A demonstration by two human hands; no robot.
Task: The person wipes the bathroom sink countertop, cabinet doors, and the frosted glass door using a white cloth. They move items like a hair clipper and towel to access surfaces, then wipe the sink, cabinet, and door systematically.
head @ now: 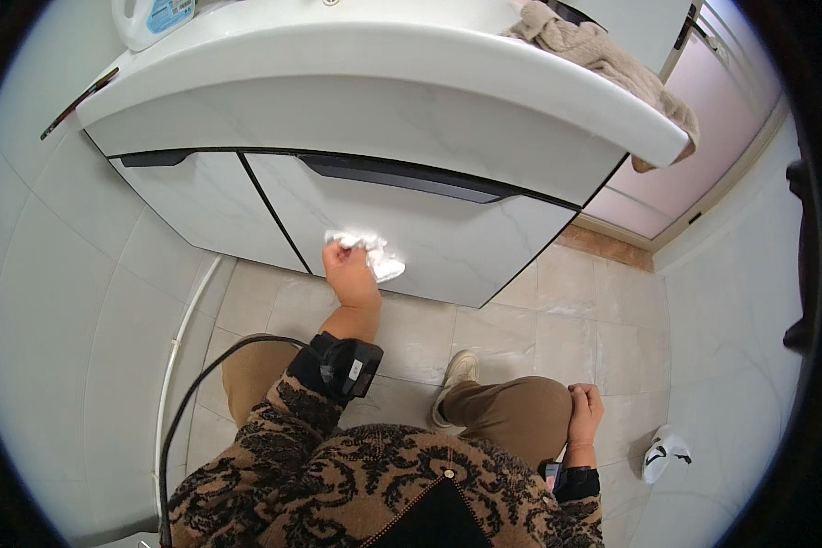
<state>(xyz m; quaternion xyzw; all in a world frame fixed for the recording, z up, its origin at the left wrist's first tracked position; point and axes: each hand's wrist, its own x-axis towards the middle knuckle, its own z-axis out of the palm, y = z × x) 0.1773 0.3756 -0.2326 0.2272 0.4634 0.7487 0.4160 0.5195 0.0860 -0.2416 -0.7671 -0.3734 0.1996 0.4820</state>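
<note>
My left hand (349, 274) grips a crumpled white tissue or cloth (382, 262) and presses it against the pale marble-patterned front of the vanity cabinet (438, 240), below its long dark handle recess (404, 179). My right hand (584, 411) rests beside my bent knee at the lower right, its fingers curled; whether it holds anything is not visible. A black device with a cable is strapped to my left wrist.
Above the cabinet juts a white washbasin (356, 51) with a white bottle (152, 20) and a beige towel (603, 55) on it. A thin dark stick (79, 104) leans at its left corner. A white pipe (175, 356) runs along the left wall; a white bag-like object (664, 453) lies by the right wall.
</note>
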